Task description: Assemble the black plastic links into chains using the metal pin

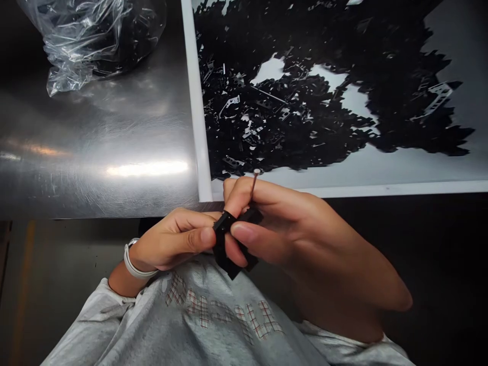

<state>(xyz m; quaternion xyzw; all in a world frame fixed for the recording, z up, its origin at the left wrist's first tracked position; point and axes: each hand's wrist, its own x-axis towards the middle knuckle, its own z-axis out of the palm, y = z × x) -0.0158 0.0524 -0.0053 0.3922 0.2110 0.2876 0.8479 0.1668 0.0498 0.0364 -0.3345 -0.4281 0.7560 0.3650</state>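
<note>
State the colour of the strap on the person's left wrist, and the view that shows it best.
White; the strap shows in the head view, the only one.

- You're in what looks like a workshop.
- You have a scratched metal table (114, 127).
- Your white tray (201, 127) holds heaped small black parts (305, 137).

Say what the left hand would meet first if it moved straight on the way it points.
Likely the black block against the left hand, then the right hand just beyond; the depth there is unclear.
</note>
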